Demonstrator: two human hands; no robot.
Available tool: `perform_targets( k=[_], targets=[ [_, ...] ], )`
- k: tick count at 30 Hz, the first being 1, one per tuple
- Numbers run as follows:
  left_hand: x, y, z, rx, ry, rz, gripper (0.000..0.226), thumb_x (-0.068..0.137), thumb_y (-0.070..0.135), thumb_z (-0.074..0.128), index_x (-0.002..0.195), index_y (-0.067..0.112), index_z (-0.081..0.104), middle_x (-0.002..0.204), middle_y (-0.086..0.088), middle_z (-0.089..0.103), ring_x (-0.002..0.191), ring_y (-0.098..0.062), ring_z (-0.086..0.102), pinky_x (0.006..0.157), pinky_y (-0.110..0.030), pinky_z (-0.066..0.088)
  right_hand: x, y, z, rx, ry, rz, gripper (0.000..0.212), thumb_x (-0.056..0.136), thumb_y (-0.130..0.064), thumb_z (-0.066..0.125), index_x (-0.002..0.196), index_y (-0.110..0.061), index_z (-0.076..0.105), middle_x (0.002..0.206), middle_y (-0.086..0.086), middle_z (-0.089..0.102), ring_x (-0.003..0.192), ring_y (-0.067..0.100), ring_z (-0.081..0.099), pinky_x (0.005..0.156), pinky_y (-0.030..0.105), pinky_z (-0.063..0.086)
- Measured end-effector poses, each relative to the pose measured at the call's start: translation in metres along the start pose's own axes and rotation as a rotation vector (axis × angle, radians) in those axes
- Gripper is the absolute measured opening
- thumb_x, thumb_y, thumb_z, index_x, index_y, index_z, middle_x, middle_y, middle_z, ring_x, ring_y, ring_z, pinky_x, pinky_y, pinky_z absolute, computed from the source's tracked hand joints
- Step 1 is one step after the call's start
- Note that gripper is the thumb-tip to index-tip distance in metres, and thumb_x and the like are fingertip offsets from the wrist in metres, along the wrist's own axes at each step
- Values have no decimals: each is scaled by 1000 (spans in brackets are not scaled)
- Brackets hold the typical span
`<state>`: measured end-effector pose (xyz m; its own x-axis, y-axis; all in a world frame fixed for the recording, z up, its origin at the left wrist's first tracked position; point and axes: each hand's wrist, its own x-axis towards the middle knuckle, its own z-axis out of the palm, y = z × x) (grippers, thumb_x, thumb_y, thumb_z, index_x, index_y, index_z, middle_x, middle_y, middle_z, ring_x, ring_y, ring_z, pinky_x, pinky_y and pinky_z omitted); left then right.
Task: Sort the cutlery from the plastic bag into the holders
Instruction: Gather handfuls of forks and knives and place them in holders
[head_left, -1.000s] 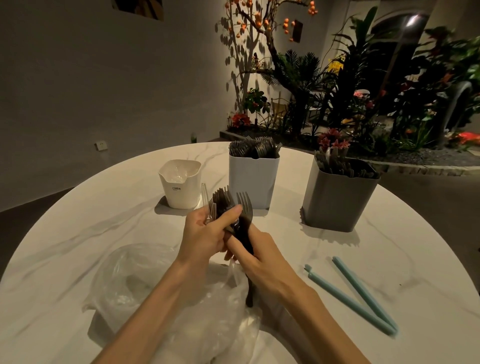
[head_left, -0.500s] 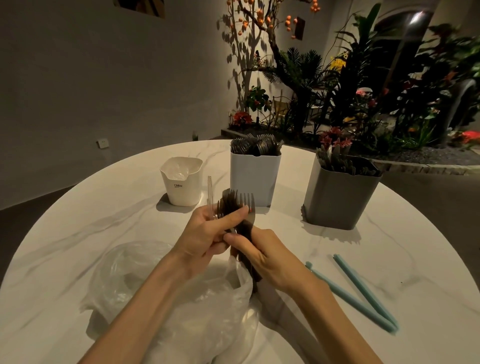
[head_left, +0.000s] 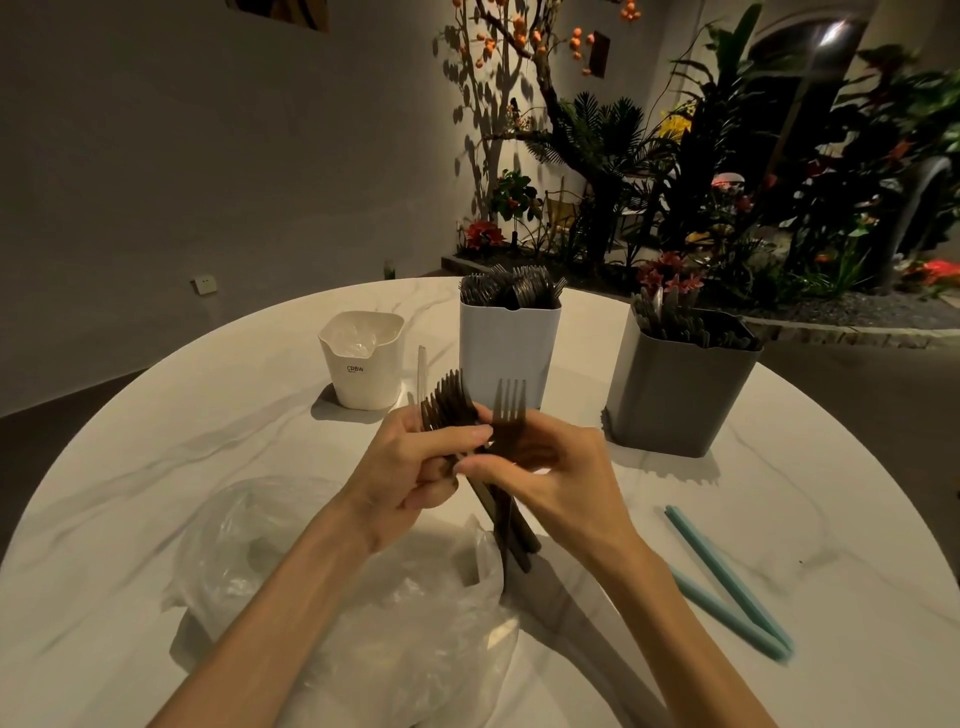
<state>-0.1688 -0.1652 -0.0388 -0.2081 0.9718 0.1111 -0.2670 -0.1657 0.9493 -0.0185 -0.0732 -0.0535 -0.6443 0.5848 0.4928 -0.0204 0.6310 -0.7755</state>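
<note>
- Round marble table, dim light; planting fills the upper right of the frame.
- Left hand grips a bundle of dark forks, tines up, at frame centre.
- Right hand pinches a single fork just beside the bundle, handles overlapping below.
- Bag lies crumpled at lower centre; contents unclear.
- White holder is packed with forks; grey holder is at right, small cup at left.
- Risk: bundle held near the necks, so loosening the grip while separating one fork may spill handles onto the bag.
- Risk: white holder looks full; forcing more in may jam or tip it.
- Risk: low light, so a fork may land in the wrong holder.
</note>
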Motion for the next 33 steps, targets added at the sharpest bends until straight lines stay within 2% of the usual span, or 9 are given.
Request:
perform_targets(
  k=[3, 6, 9, 11, 15, 18, 23, 28, 33],
  targets=[
    [1, -1, 1, 21, 83, 55, 3, 85, 4, 70, 87, 2, 71, 44, 3, 32, 29, -4, 24, 31, -14, 24, 0, 7, 1, -114, 33, -24, 38, 89, -59, 57, 101, -27, 72, 83, -21, 70, 81, 7, 71, 74, 22, 61],
    [1, -1, 3, 56, 131, 50, 7, 88, 1, 65, 83, 2, 69, 41, 8, 29, 29, -4, 20, 32, -15, 19, -1, 7, 9, -157, 56, -13, 35, 100, -48, 41, 107, -28, 69, 84, -16, 68, 81, 10, 69, 76, 26, 60],
    [2, -2, 2, 94, 192, 30, 8, 83, 3, 71, 76, 6, 69, 43, 8, 24, 32, -5, 17, 34, -16, 18, 3, -4, 3, 116, 195, 69, 27, 103, -31, 43, 93, -19, 65, 72, -6, 66, 68, 12, 66, 65, 22, 57],
    [1, -2, 2, 101, 195, 29, 13, 79, 10, 76, 69, 10, 68, 43, 7, 24, 32, -6, 17, 35, -17, 18, 5, -12, -3, 275, 182, 119, 22, 102, -30, 47, 98, -16, 63, 67, 1, 61, 57, 13, 59, 55, 21, 52],
    [0, -3, 6, 104, 148, 40, 13, 74, 26, 78, 69, 14, 75, 43, 4, 27, 33, -8, 18, 39, -24, 14, 3, -17, 5, 358, 112, 197, 20, 101, -32, 55, 103, -13, 60, 67, -2, 59, 55, 6, 50, 49, 18, 40],
    [1, -5, 6, 46, 128, 64, 16, 76, 27, 75, 74, 11, 75, 45, 3, 27, 34, -7, 20, 36, -20, 19, 3, -16, 14, 397, 175, 238, 23, 97, -34, 63, 97, -10, 62, 80, 2, 64, 57, 5, 53, 50, 18, 41],
    [5, -11, 12, 154, 185, 164, 31, 73, 34, 78, 79, 6, 66, 47, 3, 31, 32, -10, 23, 36, -18, 22, 0, -15, 20, 464, 262, 277, 31, 94, -31, 70, 98, -5, 55, 81, 4, 57, 51, 11, 49, 44, 22, 40],
    [4, -13, 14, 206, 185, 247, 36, 78, 40, 74, 96, 10, 64, 49, 3, 42, 32, -11, 28, 36, -20, 26, -1, -15, 27, 426, 283, 304, 38, 86, -42, 70, 100, -10, 57, 91, 9, 60, 56, 7, 61, 53, 15, 48],
    [4, -14, 12, 126, 178, 239, 76, 64, 58, 85, 97, -8, 65, 53, -2, 46, 33, -12, 28, 36, -24, 19, 0, -9, 31, 314, 249, 328, 36, 78, -62, 63, 91, -29, 70, 87, -8, 71, 85, 14, 69, 73, 23, 58]
  ],
)
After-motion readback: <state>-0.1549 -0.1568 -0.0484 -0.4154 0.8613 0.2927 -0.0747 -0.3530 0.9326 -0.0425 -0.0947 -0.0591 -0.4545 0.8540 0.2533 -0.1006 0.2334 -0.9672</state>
